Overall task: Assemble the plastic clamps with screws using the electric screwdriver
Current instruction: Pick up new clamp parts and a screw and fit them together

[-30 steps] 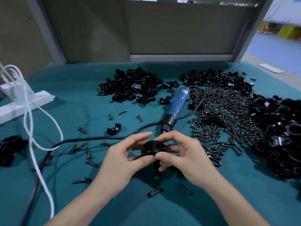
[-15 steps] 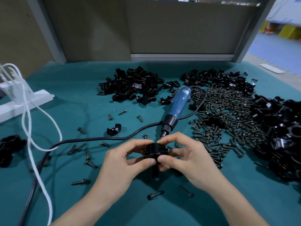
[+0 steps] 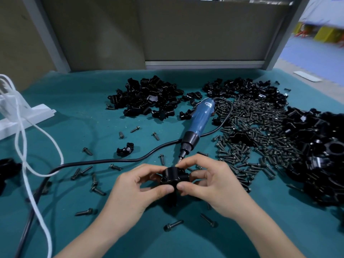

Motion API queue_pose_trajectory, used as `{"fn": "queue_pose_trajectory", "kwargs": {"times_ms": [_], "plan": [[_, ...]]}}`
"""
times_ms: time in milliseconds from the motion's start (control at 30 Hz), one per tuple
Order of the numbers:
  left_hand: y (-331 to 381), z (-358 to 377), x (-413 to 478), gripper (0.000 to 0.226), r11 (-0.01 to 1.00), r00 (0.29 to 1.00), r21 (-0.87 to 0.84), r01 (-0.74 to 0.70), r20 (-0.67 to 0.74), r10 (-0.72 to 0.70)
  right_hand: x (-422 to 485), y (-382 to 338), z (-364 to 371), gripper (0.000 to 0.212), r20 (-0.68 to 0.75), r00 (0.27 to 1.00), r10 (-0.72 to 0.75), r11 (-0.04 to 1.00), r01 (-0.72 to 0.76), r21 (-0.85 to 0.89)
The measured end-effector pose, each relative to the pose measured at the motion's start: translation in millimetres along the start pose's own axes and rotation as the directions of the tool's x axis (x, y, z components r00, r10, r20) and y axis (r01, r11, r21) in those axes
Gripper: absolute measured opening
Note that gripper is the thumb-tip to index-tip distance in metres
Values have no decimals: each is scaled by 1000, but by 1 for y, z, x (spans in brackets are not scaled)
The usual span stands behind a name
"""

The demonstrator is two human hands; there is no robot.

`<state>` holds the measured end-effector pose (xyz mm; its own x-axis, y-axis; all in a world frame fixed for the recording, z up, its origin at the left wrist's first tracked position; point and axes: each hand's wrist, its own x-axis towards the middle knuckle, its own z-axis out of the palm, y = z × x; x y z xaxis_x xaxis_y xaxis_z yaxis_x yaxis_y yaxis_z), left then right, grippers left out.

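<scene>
Loose screws (image 3: 173, 225) lie on the green table (image 3: 74, 112), nearer the viewer than the screwdriver (image 3: 199, 120). Just in front of the screwdriver's tip, the left hand (image 3: 134, 192) and right hand (image 3: 214, 187) each pinch the black clamp (image 3: 173, 176) between thumb and curled fingers. The screwdriver lies flat, tip towards the hands, its black cable (image 3: 104, 162) trailing off to its left. A heap of screws (image 3: 256, 131) spreads to its right; a pile of clamp parts (image 3: 149, 97) lies beyond it, to the left
</scene>
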<state>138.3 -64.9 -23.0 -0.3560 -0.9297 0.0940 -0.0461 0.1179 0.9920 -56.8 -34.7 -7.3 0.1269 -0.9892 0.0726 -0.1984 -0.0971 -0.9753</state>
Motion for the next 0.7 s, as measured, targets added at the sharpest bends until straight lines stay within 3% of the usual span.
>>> {"fn": "queue_pose_trajectory", "kwargs": {"times_ms": [333, 700], "plan": [[1, 3, -1, 44, 1000, 1000, -7, 1, -12, -1, 1, 3, -1, 33, 9, 998, -60, 995, 61, -84], [2, 2, 1, 34, 1000, 1000, -6, -7, 1, 7, -1, -2, -5, 33, 28, 998, -50, 992, 53, -119]]}}
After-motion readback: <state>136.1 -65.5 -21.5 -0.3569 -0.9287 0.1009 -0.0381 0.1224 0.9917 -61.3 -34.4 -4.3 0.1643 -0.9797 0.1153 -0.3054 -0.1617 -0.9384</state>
